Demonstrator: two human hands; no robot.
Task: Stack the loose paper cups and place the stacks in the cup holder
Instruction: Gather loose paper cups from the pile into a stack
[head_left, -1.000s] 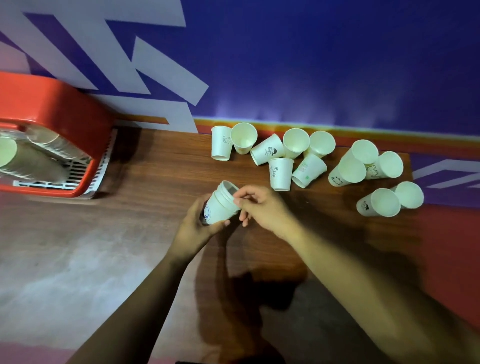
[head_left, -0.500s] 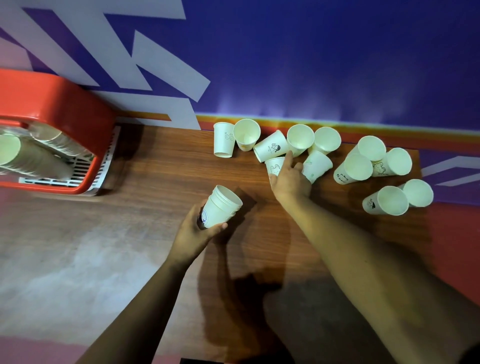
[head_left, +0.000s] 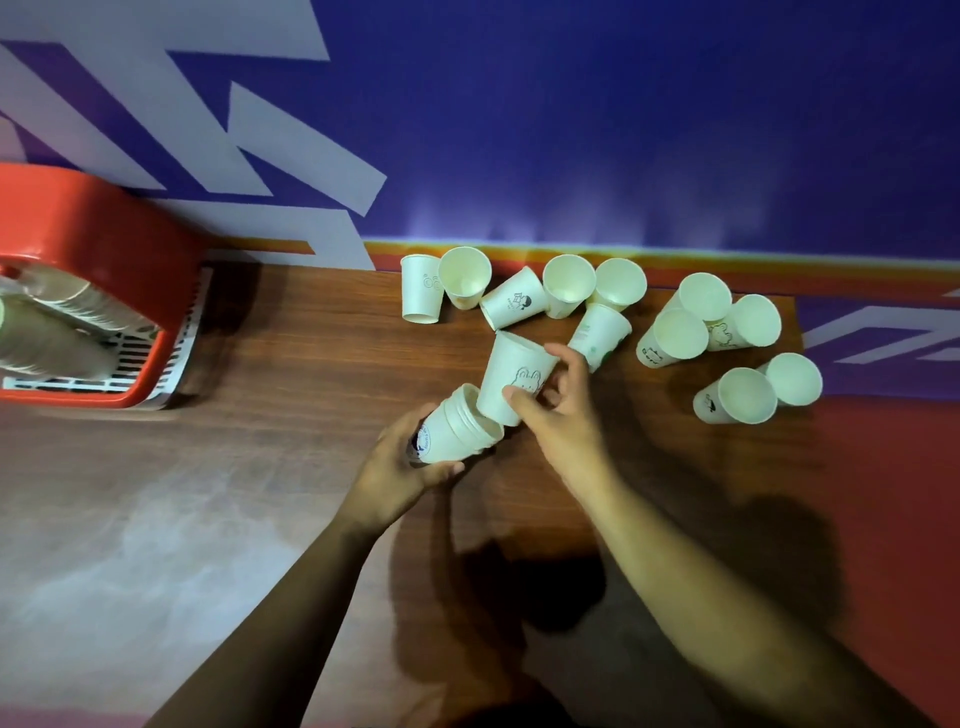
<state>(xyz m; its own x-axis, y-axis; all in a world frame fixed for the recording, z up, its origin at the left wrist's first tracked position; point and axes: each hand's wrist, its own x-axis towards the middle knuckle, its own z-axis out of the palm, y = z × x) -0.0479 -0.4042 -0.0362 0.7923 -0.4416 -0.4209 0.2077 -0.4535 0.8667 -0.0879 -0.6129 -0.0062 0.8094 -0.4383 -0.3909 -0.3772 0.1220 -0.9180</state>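
Observation:
My left hand (head_left: 396, 470) grips a short stack of white paper cups (head_left: 457, 427), tilted with its mouth facing up and right. My right hand (head_left: 558, 410) pinches a single white cup with a rabbit drawing (head_left: 514, 376); the cup's base sits at the stack's mouth. Several loose white paper cups (head_left: 566, 283) lie and stand along the back of the wooden table (head_left: 311, 364). A red cup holder (head_left: 98, 228) at the left edge holds stacked cups (head_left: 47, 332) lying on their side.
A blue wall with white stripes (head_left: 571, 130) rises right behind the table. More loose cups (head_left: 737, 395) lie at the right near the table's edge. A pale worn patch of tabletop (head_left: 130, 545) spreads at the near left.
My right hand reached back to the loose cups, picked up the rabbit cup and brought it to the mouth of the stack. My left hand kept holding the stack in nearly the same spot.

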